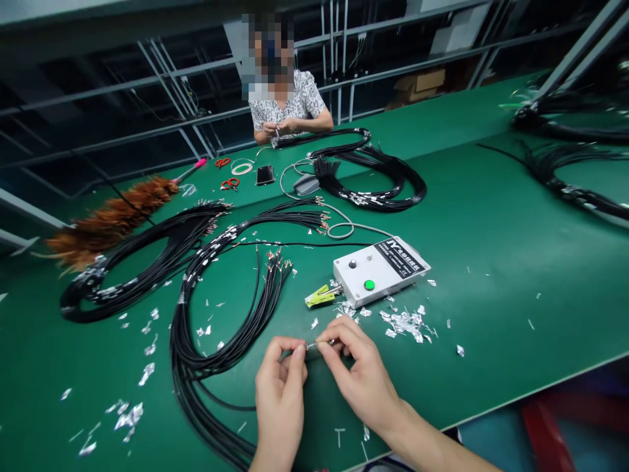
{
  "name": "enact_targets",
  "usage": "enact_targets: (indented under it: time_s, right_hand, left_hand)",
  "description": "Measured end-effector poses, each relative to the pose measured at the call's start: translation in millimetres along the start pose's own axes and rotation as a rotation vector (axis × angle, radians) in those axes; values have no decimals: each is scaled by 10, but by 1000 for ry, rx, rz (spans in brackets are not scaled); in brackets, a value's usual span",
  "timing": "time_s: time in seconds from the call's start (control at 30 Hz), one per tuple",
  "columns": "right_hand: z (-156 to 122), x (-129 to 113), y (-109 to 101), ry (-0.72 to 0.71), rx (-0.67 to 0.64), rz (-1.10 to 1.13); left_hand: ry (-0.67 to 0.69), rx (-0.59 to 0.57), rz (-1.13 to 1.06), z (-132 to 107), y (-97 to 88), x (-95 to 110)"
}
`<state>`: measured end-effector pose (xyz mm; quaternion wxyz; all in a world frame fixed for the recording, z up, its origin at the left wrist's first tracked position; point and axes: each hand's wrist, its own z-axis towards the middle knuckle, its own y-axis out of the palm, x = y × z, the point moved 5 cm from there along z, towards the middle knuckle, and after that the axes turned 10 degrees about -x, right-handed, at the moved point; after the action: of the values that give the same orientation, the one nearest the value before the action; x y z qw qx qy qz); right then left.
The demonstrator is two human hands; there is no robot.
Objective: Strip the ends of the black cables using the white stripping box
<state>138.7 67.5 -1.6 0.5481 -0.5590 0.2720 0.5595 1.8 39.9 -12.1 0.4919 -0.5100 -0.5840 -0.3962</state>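
Note:
My left hand (282, 390) is closed in a pinch on a black cable (230, 404) that runs in from the bundle at the left. Thumb and fingertips of my right hand (361, 373) pinch the cable's thin silvery end (311, 346), a short stretch of which shows between the two hands. What lies under the right fingertips is hidden. Just beyond my hands is a white control box (358, 278) with a green button, a dial and a yellow-green clip (320, 296) at its side. A cable bundle (179, 321) with stripped copper ends curves beside my left hand.
Silvery foil scraps (407, 324) litter the green table (491, 262). More cable coils lie at left (78, 305), back (407, 187) and right (590, 193). Red-handled scissors (230, 185), a phone (265, 174) and an orange duster (118, 213) lie farther off. A person (289, 105) sits opposite, handling something small.

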Motion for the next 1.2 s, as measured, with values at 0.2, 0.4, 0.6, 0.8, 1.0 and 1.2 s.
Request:
enact_targets:
  time_s: [0.2,0.4,0.6,0.8,1.0,1.2]
  right_hand:
    - [100,-215,-82,-251,-158,-545]
    - [234,-288,-41,-502,-331,-821]
    - [636,-150,-265,-381,-335,-1019]
    - [988,41,-170,-301,-523,-1188]
    - [977,93,-154,-335,-537,-1171]
    - [982,106,-157,-355,-502,-1146]
  left_hand:
    - [62,-75,47,46,14,42]
    - [161,-172,277,76,2,102]
    - [123,-102,285,270,-77,124]
    - [120,-90,296,555,-49,122]
    - [128,-76,318,677,-11,77]
    - [139,-70,334,735,45,69]
